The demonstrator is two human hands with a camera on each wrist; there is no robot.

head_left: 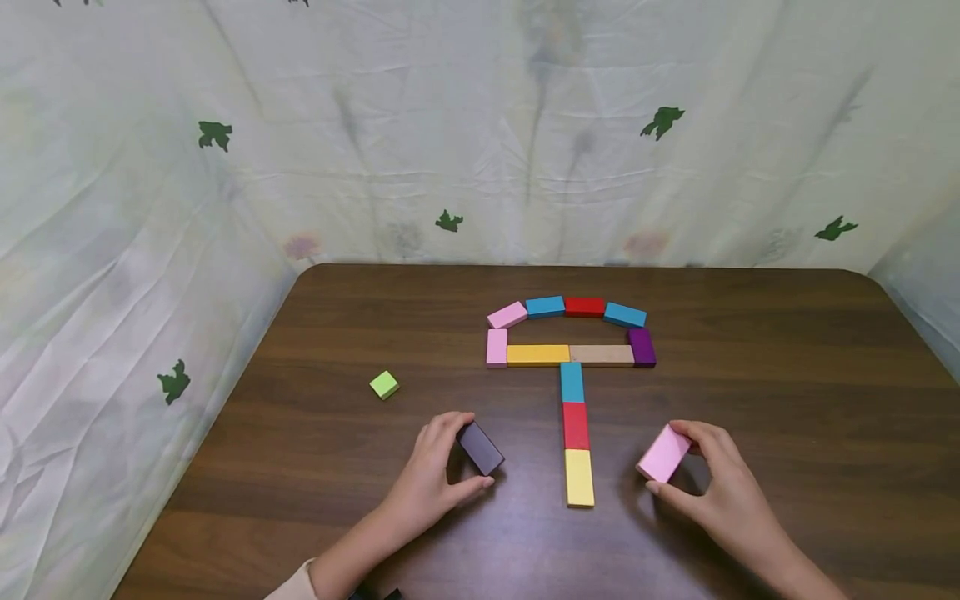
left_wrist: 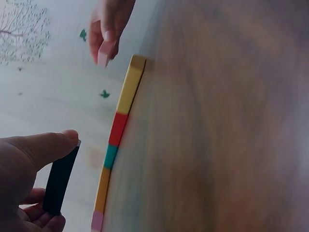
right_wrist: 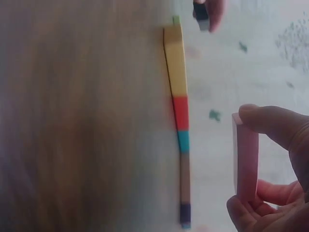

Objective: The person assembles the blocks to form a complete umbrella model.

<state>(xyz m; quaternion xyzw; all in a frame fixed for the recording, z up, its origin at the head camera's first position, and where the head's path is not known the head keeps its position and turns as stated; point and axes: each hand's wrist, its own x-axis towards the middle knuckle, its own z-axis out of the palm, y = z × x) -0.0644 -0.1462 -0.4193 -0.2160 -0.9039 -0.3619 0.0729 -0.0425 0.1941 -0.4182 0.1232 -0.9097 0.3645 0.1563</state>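
Note:
My left hand (head_left: 427, 471) pinches a black block (head_left: 481, 448) by its two ends between thumb and fingers, left of the column of blocks. On the other side, my right hand (head_left: 723, 483) holds a pink block (head_left: 664, 454) the same way. Between them runs a straight column of a blue block (head_left: 572, 382), a red block (head_left: 576, 426) and a yellow block (head_left: 579, 478). Above it, an orange block (head_left: 537, 356) and a tan block (head_left: 602, 356) form a bar, closed over by an arch of pink, blue, red and purple blocks. In both wrist views the held blocks appear raised off the table.
A small green block (head_left: 385, 385) lies alone on the brown wooden table (head_left: 315, 467), left of the arrangement. A pale cloth (head_left: 480, 133) with green leaf-like shapes hangs behind the table's far edge and along its sides. Dark objects (head_left: 393, 594) peek in at the bottom edge.

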